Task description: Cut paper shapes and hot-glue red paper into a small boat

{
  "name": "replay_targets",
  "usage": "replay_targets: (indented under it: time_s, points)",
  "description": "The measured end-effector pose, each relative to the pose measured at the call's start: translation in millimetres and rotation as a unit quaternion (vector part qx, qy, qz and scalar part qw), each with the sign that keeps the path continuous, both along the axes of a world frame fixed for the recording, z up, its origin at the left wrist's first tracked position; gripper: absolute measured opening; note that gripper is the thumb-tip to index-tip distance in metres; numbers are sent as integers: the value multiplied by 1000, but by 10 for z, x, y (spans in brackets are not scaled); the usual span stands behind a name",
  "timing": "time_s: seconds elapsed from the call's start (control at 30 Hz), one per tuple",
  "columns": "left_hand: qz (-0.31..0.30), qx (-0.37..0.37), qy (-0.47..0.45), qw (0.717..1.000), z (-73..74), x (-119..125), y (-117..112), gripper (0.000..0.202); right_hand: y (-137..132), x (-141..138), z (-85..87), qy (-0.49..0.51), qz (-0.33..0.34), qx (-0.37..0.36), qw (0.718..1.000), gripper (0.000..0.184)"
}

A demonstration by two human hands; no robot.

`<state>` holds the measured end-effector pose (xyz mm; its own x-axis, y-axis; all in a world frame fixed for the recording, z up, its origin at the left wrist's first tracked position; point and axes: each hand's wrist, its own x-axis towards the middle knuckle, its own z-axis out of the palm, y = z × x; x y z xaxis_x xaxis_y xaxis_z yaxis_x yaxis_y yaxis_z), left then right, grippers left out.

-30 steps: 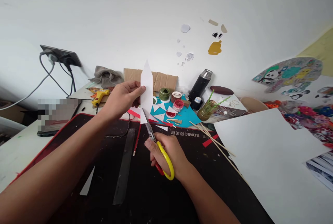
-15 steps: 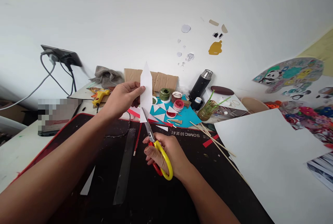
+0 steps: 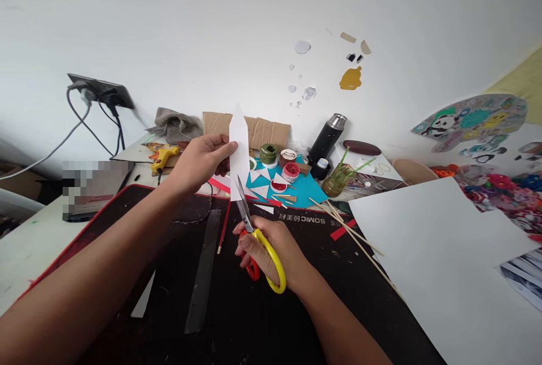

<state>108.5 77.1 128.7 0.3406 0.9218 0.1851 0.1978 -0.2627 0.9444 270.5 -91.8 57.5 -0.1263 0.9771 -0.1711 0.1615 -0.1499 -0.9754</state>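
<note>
Pinched between the thumb and fingers of my left hand (image 3: 207, 159) is a narrow strip of white paper (image 3: 239, 133), held upright with a pointed top. My right hand (image 3: 271, 246) has its fingers through the handles of a pair of scissors (image 3: 270, 257), one handle yellow and one red. The scissor blades point up and lie at the lower right edge of the paper strip, slightly parted. A thin white paper offcut (image 3: 144, 297) lies on the black mat below my left forearm.
On the black mat (image 3: 245, 320) lie a clear ruler (image 3: 204, 274), a red pencil (image 3: 224, 226) and wooden sticks (image 3: 359, 240). Behind are open paint jars (image 3: 268, 154), a blue sheet (image 3: 311, 190), a thermos (image 3: 327, 139) and a yellow glue gun (image 3: 164, 157). Large white paper (image 3: 440, 257) covers the right.
The scissor handles have spread wider apart and the blades have opened a little, shifting slightly right. My left hand and the paper have barely moved.
</note>
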Motion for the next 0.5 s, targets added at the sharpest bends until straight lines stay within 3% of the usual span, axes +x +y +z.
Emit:
replay_targets:
  time_s: [0.3, 0.5]
  points:
    - [-37, 10, 17, 999, -37, 31, -22, 31, -10, 1, -27, -31, -13, 9, 999, 54]
    - [-65, 12, 30, 997, -73, 49, -16, 40, -4, 6, -68, -18, -18, 17, 1000, 54]
